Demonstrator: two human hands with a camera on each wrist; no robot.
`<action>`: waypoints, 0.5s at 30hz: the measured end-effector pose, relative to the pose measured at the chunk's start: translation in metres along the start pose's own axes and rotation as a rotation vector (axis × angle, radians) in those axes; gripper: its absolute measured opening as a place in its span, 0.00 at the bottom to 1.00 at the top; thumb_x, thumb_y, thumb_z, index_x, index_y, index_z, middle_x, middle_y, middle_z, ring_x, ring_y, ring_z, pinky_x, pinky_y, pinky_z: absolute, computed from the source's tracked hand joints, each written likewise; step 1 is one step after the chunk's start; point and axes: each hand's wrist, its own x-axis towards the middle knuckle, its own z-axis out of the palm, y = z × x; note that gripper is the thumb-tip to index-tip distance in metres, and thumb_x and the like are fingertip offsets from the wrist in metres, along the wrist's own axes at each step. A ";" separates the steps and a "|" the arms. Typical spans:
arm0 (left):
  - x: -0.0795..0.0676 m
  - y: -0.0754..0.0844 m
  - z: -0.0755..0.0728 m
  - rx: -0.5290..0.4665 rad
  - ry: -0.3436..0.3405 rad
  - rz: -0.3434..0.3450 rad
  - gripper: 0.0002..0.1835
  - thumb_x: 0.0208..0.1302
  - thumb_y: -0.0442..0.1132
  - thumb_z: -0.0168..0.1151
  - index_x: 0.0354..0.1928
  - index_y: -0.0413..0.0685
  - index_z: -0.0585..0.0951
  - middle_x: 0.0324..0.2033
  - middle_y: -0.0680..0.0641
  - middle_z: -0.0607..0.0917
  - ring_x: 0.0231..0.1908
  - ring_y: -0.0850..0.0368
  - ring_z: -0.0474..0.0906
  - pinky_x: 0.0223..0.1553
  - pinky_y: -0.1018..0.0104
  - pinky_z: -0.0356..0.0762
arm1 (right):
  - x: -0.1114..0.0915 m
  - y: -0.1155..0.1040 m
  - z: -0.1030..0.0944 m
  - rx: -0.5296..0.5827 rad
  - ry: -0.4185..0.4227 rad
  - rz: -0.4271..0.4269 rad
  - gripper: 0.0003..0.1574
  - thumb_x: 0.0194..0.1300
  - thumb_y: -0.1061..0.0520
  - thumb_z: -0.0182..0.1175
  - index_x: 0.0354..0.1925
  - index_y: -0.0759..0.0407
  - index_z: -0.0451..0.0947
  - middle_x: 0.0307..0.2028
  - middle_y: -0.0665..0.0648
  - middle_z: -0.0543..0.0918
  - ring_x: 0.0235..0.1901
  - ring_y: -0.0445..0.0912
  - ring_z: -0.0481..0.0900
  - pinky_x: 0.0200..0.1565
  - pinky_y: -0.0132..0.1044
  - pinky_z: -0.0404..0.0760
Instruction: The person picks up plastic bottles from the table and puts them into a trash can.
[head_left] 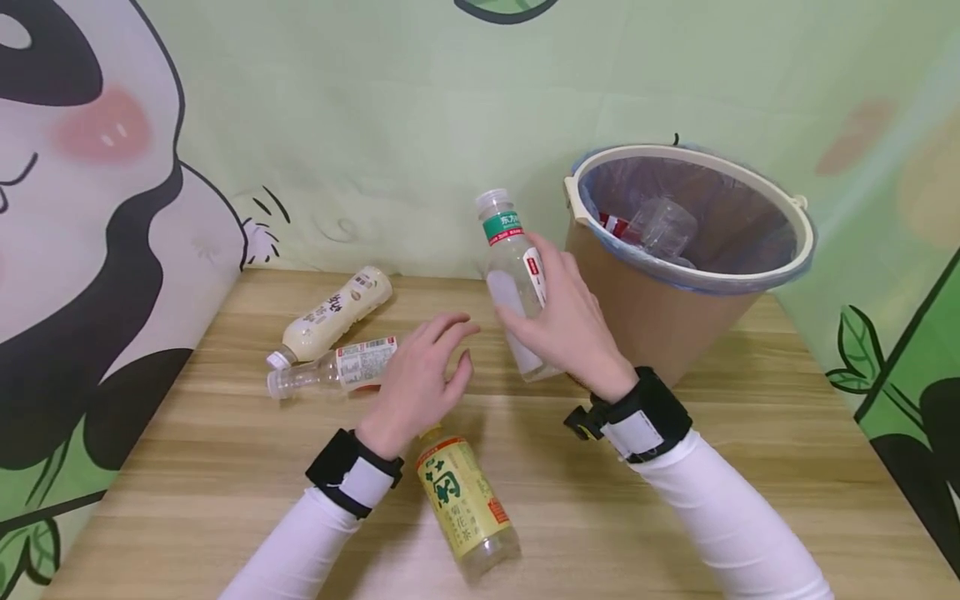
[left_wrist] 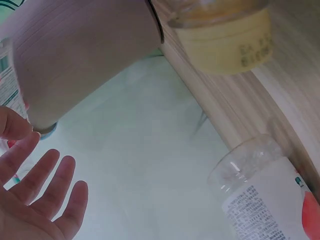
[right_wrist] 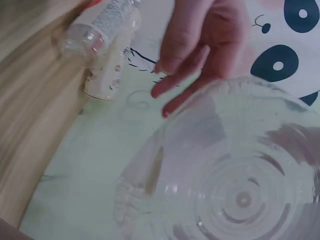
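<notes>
My right hand (head_left: 566,321) grips a clear plastic bottle (head_left: 504,279) with a white cap and a green and white label. The bottle is tilted, cap up, beside the trash bin. Its round base (right_wrist: 242,195) fills much of the right wrist view. My left hand (head_left: 420,375) is held over the table, its fingers (left_wrist: 62,175) spread and holding nothing. A tea bottle (head_left: 465,500) with a yellow label lies below it, its yellow cap (left_wrist: 225,45) close in the left wrist view. Another clear bottle (head_left: 367,362) lies partly hidden behind my left hand.
A brown trash bin (head_left: 630,300) with a cream rim and a liner stands at the back right. Clear bottles (head_left: 663,227) lie inside it. At the left, a cream-coloured bottle (head_left: 337,315) rests on the wooden table (head_left: 225,492). Behind hangs a green panda-print backdrop (head_left: 390,125).
</notes>
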 end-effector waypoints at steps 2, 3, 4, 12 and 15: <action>0.001 0.002 0.001 -0.006 0.001 0.000 0.18 0.61 0.36 0.54 0.53 0.44 0.77 0.54 0.43 0.77 0.52 0.47 0.74 0.50 0.51 0.76 | 0.002 -0.003 -0.005 -0.012 0.003 0.004 0.52 0.54 0.44 0.64 0.71 0.51 0.52 0.48 0.58 0.69 0.39 0.48 0.70 0.32 0.44 0.76; 0.001 0.002 0.002 -0.007 0.002 0.002 0.18 0.61 0.36 0.54 0.53 0.44 0.77 0.54 0.43 0.77 0.52 0.47 0.75 0.50 0.51 0.76 | 0.003 -0.005 -0.008 -0.014 0.003 0.005 0.52 0.53 0.44 0.64 0.71 0.51 0.52 0.47 0.58 0.68 0.39 0.49 0.70 0.32 0.44 0.76; 0.001 0.003 0.002 -0.008 0.005 0.005 0.18 0.61 0.36 0.54 0.53 0.43 0.77 0.54 0.43 0.77 0.52 0.47 0.75 0.49 0.51 0.76 | 0.005 -0.006 -0.011 -0.015 0.006 0.005 0.52 0.53 0.44 0.64 0.71 0.51 0.52 0.47 0.58 0.68 0.39 0.49 0.70 0.32 0.44 0.76; 0.005 0.010 0.005 -0.015 0.023 0.023 0.17 0.60 0.36 0.54 0.52 0.44 0.78 0.54 0.43 0.78 0.52 0.47 0.75 0.50 0.51 0.76 | 0.016 -0.014 -0.037 0.014 0.096 -0.030 0.53 0.53 0.44 0.65 0.70 0.56 0.53 0.53 0.59 0.70 0.45 0.50 0.68 0.39 0.45 0.75; 0.006 0.010 0.005 -0.018 0.028 0.024 0.17 0.60 0.36 0.53 0.52 0.44 0.78 0.54 0.42 0.77 0.52 0.47 0.74 0.49 0.51 0.76 | 0.021 -0.017 -0.051 0.052 0.159 -0.039 0.52 0.54 0.45 0.65 0.70 0.58 0.53 0.55 0.61 0.70 0.47 0.50 0.68 0.43 0.46 0.73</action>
